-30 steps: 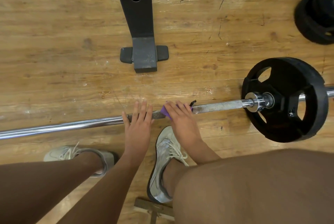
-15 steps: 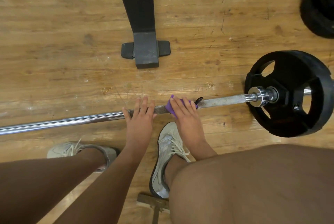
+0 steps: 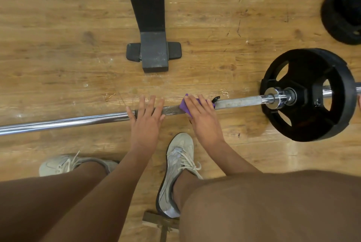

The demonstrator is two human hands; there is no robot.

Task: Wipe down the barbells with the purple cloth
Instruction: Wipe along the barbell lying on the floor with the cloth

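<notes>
Right hand [image 3: 203, 118], fingers flat, pressed purple cloth [image 3: 184, 107] on floor-lying barbell [image 3: 240, 103] and had slid slightly toward the plate [image 3: 312, 124], left hand [image 3: 146, 122] flat steadying; wiping ongoing.

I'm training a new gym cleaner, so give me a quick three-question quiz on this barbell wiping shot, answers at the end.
1. True or false: the left hand lies on the barbell shaft with straight fingers.
2. What presses the purple cloth onto the shaft? A: left hand. B: right hand. C: a shoe.
3. Fill in: the black weight plate is loaded on the bar's ___ end, by the person's own sides.

Key: 1 true; 2 B; 3 right.
</notes>
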